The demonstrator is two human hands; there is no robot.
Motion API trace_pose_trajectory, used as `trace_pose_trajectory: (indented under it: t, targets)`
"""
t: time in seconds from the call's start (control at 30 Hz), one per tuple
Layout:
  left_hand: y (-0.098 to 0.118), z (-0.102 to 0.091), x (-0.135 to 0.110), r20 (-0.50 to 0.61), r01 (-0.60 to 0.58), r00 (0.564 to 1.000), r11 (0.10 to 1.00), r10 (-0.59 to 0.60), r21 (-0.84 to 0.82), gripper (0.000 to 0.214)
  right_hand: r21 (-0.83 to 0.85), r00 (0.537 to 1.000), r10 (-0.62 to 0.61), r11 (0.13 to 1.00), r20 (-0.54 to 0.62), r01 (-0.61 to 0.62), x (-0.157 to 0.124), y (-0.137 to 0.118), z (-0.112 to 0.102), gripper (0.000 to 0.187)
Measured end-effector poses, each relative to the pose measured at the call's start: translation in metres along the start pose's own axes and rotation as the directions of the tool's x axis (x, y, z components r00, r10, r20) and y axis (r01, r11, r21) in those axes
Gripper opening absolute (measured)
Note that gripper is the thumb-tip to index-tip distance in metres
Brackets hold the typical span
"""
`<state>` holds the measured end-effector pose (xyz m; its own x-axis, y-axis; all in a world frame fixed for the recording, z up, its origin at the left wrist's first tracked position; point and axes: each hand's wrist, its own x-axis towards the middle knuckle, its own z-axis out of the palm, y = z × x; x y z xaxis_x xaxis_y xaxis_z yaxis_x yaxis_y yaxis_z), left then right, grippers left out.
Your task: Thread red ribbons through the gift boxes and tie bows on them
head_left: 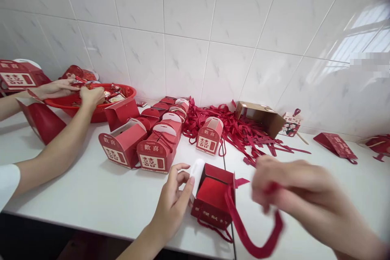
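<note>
My left hand (174, 198) pinches the white flap of a small red gift box (213, 216) near the table's front edge. The box stands with its top open and its red inside showing. A red cord hangs at its front. My right hand (294, 189), smeared by motion, is closed around one end of a red ribbon (254, 248) to the right of the box. From there the ribbon loops down and back up to the box's right side. A finished-looking gift box (207, 140) with white lettering stands behind.
Several red gift boxes (154, 156) stand in rows to the left. Behind lie a heap of red ribbons (213, 109) and a cardboard box (258, 111). At far left, a co-worker's hands (91, 96) are over a red basket (128, 91) of wrapped sweets.
</note>
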<state>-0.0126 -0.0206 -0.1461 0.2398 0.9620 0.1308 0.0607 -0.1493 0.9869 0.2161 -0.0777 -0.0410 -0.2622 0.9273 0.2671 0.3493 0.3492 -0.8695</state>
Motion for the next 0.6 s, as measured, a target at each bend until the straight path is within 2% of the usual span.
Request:
trace_pose_trajectory:
  t: [0.03,0.07,0.1,0.17,0.23,0.4,0.6]
  targets:
    - [-0.001,0.001,0.0,-0.006,0.021,1.0,0.998,-0.022,-0.059,0.029,-0.205,0.995,-0.065,0.976,0.071,0.078,0.018,0.0,0.011,0.035]
    - [-0.001,0.002,-0.001,-0.008,0.034,0.999,0.995,-0.035,-0.094,0.029,-0.378,0.981,-0.101,0.913,0.164,0.157,0.033,0.003,0.02,0.037]
    - [-0.001,0.002,-0.001,-0.012,0.036,0.999,0.993,-0.037,-0.111,0.029,-0.499,0.97,-0.092,0.844,0.226,0.196,0.045,0.006,0.029,0.038]
    - [0.001,0.003,-0.002,-0.014,0.028,0.999,0.993,-0.03,-0.113,0.029,-0.669,0.961,-0.026,0.712,0.276,0.211,0.06,0.016,0.042,0.037]
    - [0.003,0.004,-0.002,-0.007,0.022,1.0,0.995,-0.022,-0.1,0.029,-0.74,0.963,0.023,0.645,0.268,0.19,0.066,0.024,0.049,0.034]
    - [0.006,0.005,-0.004,-0.015,0.0,1.0,0.998,-0.001,-0.062,0.027,-0.78,0.967,0.039,0.599,0.253,0.18,0.069,0.027,0.055,0.028]
    - [0.005,0.005,-0.004,-0.002,-0.006,1.0,0.998,0.006,-0.064,0.025,-0.817,0.952,0.057,0.53,0.302,0.227,0.074,0.025,0.058,0.024]
